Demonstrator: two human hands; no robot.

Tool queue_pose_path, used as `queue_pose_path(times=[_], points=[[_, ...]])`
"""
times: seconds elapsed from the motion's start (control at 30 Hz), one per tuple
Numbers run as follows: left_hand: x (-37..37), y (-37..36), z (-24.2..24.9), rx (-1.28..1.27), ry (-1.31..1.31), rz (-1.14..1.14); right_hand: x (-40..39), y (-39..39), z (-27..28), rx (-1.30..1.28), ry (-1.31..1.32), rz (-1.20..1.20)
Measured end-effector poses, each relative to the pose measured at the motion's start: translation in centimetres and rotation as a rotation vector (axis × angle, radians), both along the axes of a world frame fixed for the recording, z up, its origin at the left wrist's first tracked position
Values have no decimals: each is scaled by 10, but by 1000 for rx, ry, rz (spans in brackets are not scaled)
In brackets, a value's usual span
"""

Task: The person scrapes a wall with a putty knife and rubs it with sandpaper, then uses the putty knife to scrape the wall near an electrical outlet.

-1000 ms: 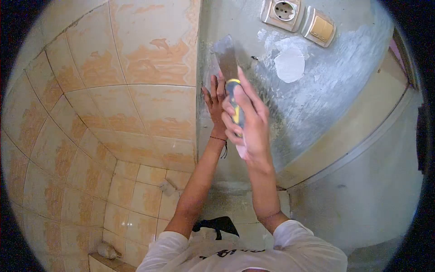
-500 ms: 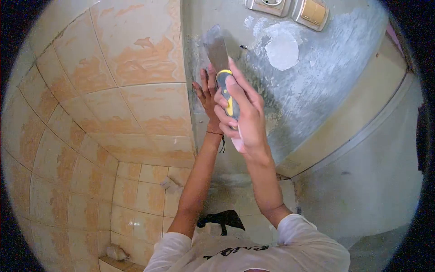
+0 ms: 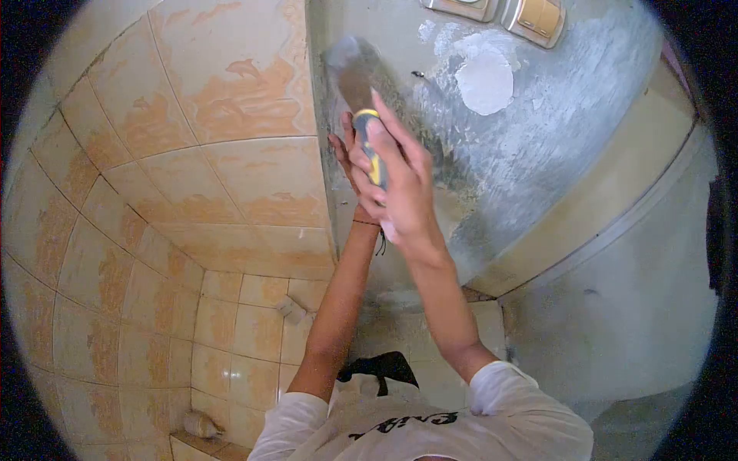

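My right hand (image 3: 403,180) is closed around the grey and yellow handle of a putty knife (image 3: 356,83). The wide blade, blurred, points up and left over the grey plastered wall (image 3: 430,46), close to the edge of the tiles. Behind it, my left hand (image 3: 344,154) lies against the wall with fingers stretched out; the right hand covers part of it. A round white filler patch (image 3: 485,84) shows on the wall to the right of the blade, with rough, scraped plaster around it.
Two wall fittings, a socket (image 3: 466,8) and a switch (image 3: 536,18), sit above the patch. Orange-patterned tiles (image 3: 231,92) border the plaster at left. A door frame (image 3: 592,203) runs along the right. A bottle (image 3: 201,425) stands on a low ledge at lower left.
My right hand and the putty knife have moved left and slightly up, bringing the blade nearer the tile edge. My left hand stays on the wall.
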State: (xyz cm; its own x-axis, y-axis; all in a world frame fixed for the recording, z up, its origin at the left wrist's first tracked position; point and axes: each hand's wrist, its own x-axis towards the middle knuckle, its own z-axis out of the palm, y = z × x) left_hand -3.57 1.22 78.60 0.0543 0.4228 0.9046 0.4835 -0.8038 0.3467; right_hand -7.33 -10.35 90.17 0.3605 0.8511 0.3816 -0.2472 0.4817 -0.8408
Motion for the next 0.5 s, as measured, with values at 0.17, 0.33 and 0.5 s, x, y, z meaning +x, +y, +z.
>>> queue_pose_path(times=[0.17, 0.33, 0.5], points=[[-1, -1, 2, 21, 50, 46, -2, -10, -3, 23, 13, -7], [-6, 6, 19, 208, -145, -36, -2, 2, -13, 41, -65, -105], [10, 13, -1, 177, -180, 21, 2, -19, -3, 50, 17, -17]])
